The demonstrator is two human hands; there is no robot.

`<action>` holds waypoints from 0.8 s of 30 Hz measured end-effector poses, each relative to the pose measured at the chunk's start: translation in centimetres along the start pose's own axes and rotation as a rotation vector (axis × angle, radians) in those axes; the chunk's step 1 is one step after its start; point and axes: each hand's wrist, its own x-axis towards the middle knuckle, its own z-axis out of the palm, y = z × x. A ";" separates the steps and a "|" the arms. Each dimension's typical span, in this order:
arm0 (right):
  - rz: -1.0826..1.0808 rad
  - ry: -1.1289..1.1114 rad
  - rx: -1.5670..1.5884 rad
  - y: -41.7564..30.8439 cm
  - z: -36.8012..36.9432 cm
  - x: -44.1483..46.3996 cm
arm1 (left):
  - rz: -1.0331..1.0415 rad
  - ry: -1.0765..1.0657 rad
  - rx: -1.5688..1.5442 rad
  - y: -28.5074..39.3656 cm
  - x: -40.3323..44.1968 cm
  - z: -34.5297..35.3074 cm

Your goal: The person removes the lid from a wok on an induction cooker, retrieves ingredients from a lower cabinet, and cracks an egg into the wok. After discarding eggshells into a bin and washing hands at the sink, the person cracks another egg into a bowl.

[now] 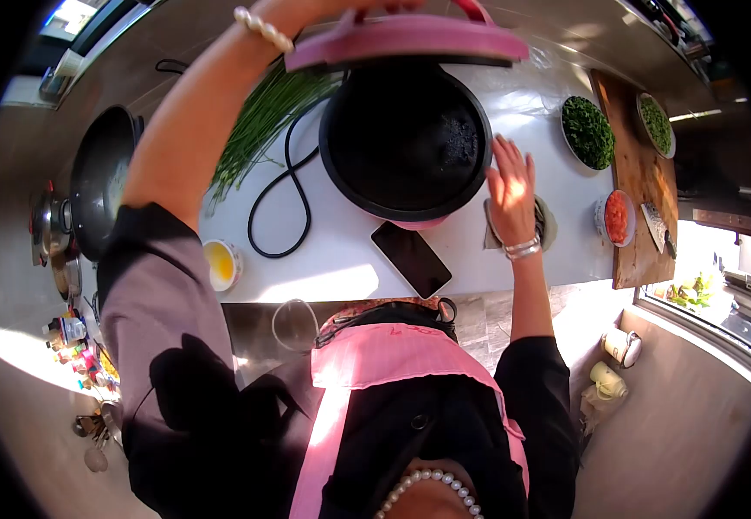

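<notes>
A pink electric griddle stands on the white counter, its round black cooking plate [397,143] bared, with a small wet-looking or bubbling patch at the right. Its pink lid [410,41] is raised at the back. My left hand [341,5] reaches up to the lid's handle and grips it; the frame's top edge cuts off part of the fingers. Beside the plate's right rim, my right hand [511,192] is held open, fingers stretched and nothing in them. Under that hand lies a folded grey-green cloth [548,227]. A black phone [412,259] rests just in front of the griddle.
Long green stalks [259,125] and a black cord [282,253] lie left of the griddle. A bowl of yellow liquid [221,264] sits front left, near a wok [99,182]. At right are chopped greens [588,131], a red-filled bowl [616,218] and a knife [655,227] on a wooden board [631,264].
</notes>
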 end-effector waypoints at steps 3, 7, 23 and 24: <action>0.209 0.014 0.044 1.8 -2.4 -5.2 | 0.277 0.169 0.478 -0.2 -6.0 6.5; 0.263 0.027 0.144 1.6 -4.4 -8.4 | 0.487 0.271 0.284 -3.9 -12.2 15.9; -0.048 -0.357 0.881 -11.4 -2.0 -5.0 | -0.090 0.610 -0.069 -2.7 -27.1 22.3; 0.010 -0.438 0.968 -12.9 -1.1 -5.2 | -0.312 0.549 -0.248 -2.8 -29.6 21.9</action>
